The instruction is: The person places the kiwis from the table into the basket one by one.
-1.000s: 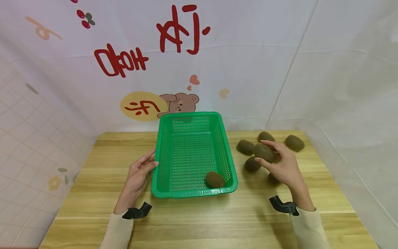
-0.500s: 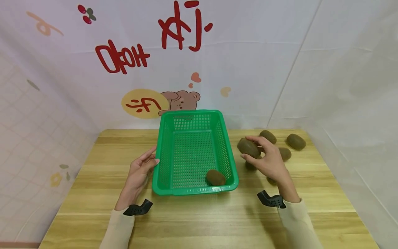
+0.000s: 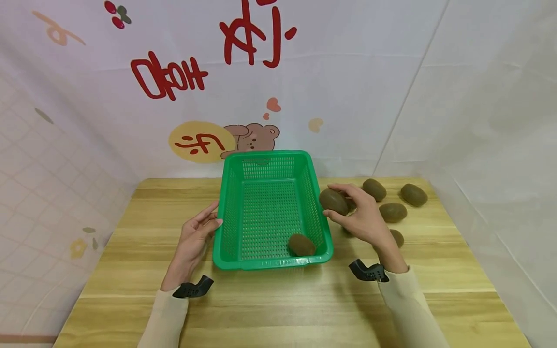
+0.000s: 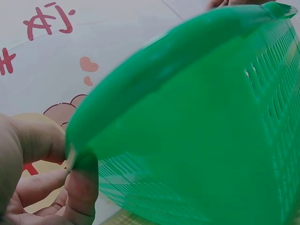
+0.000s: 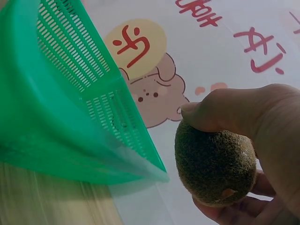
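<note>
White sheeting closes in a wooden table (image 3: 278,309) on three sides, and a green basket (image 3: 271,263) sits at its middle between the person's two hands. Judging by how things lie, the work of moving kiwis into the basket is barely begun: one kiwi in the basket (image 3: 301,244) rests in the near right corner, and a second is on its way.

That held kiwi (image 3: 333,201) is gripped in the right hand (image 3: 363,220), fingers curled over the top and thumb beneath, just beside the basket's right rim and above the table; the right wrist view shows the held kiwi (image 5: 215,161) clasped with the green wall close to its left. Beyond and to the right of this hand, at least four loose kiwis (image 3: 393,212) lie on the wood, one partly hidden behind the wrist, and another dark shape under the hand may be a fifth. Those are what is left.

The left hand (image 3: 194,240) lies against the basket's left rim with relaxed fingers touching it; in the left wrist view a thumb and finger sit right at the rim's edge, so it steadies the basket and does not clamp it.

Red characters on the backdrop (image 3: 169,77) appear mirror-reversed and cannot be read with confidence. Below them are a yellow disc with red marks (image 3: 201,142) and a cartoon bear (image 3: 254,137). No brand label is visible.
</note>
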{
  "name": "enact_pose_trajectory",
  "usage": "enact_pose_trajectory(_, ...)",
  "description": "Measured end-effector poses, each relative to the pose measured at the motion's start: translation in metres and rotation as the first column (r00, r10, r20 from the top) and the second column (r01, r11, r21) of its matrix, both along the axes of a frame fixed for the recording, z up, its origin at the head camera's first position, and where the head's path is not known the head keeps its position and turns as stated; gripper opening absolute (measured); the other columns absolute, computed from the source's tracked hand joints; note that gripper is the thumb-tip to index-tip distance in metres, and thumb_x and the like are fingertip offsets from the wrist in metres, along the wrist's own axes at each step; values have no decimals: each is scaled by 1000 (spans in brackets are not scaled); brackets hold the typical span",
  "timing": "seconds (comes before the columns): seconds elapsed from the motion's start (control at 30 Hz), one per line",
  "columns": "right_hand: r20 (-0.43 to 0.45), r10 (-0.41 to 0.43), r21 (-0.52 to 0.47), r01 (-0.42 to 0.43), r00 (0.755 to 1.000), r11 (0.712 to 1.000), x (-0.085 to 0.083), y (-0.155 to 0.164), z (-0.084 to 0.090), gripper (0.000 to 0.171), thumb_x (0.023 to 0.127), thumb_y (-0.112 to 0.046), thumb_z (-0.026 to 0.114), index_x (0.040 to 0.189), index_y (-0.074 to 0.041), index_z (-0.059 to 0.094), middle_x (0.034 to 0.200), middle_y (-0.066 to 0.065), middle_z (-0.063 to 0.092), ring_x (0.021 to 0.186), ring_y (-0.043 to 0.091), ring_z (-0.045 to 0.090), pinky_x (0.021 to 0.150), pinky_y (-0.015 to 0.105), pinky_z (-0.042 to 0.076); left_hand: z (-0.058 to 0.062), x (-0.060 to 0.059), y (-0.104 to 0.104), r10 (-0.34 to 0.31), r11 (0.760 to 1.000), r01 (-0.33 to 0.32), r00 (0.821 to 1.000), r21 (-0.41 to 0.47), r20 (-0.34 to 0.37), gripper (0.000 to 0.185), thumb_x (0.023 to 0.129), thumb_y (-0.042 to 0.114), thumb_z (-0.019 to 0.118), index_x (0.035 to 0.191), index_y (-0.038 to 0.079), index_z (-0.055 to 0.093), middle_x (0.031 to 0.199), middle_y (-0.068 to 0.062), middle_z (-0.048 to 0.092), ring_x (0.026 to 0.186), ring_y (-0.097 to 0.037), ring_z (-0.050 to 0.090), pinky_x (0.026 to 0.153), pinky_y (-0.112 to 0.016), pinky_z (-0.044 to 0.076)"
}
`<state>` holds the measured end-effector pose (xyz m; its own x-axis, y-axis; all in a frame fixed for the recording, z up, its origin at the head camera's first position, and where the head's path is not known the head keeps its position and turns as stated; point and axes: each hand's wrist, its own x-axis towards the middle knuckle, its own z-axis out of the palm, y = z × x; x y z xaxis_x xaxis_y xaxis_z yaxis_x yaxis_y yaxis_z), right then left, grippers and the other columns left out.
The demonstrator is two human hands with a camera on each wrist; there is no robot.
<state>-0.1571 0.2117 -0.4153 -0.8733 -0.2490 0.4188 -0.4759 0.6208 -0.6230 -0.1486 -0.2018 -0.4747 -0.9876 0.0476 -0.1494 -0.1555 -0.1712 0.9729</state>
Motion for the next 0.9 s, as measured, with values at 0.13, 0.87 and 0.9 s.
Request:
enact_pose_trajectory(0.13,11,39,-5,-39,999,999,-4,-8,6,60,82,-17,88,137,-12,64,130,6,68,101,19,67,79,22,53,0,-1,0,1,1000,-1,1000,15,-5,59,100,-1,60,156,6,43,112,5,61,99,-4,61,80,-14,54)
enact_pose_trajectory(0.87,88,130,40,-134,988,990,-13,-43,6,56,87,-24,84,138,-15,63,128,6,67,100,19,66,83,42,58,1,1,1,11,1000,-11,1000,8,6,60,99,-1,62,156,6,44,111,5,60,96,-1,60,76,-13,53)
enact_pose_trajectory(0.9,92,134,29,-137,987,990,-13,-44,5,56,88,-23,83,138,-14,63,128,7,67,103,21,66,87,43,59,1,0,1,11,1000,-11,1000,13,5,60,99,-2,61,156,6,44,111,6,61,95,-1,60,76,-13,53)
